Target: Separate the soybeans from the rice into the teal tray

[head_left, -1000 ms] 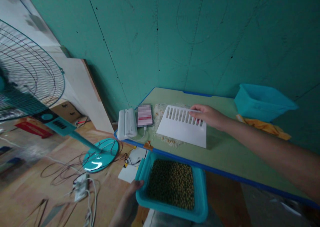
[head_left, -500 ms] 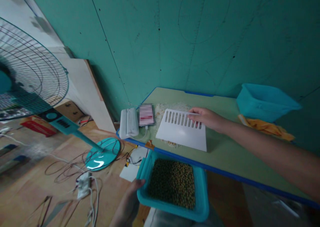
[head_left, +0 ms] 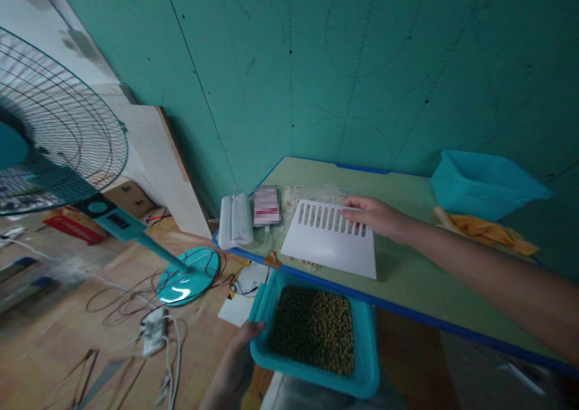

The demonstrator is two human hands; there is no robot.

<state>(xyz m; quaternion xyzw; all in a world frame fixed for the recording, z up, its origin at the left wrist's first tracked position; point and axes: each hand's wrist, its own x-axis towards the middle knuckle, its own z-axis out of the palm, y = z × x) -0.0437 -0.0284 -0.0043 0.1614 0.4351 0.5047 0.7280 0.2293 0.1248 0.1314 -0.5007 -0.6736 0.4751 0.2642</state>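
A right hand [head_left: 377, 214] grips a white slotted plate [head_left: 328, 247] by its upper corner, fingers closed over the slotted edge, above a pale, crumbly spread [head_left: 294, 198] on the green worktop [head_left: 416, 271]. Below the blue-trimmed front edge, a left hand [head_left: 237, 356] holds a turquoise tub [head_left: 312, 375], thumb over the rim and the other fingers largely hidden. Dark green and tan bean-like grains [head_left: 314, 328] cover its bottom; whether the tub touches the worktop cannot be told. The step in hand appears to be working the plate across the loose material near the edge. Continuing would call for a firm grip, the plate's lower edge kept against the surface, and the tub held level close beneath.
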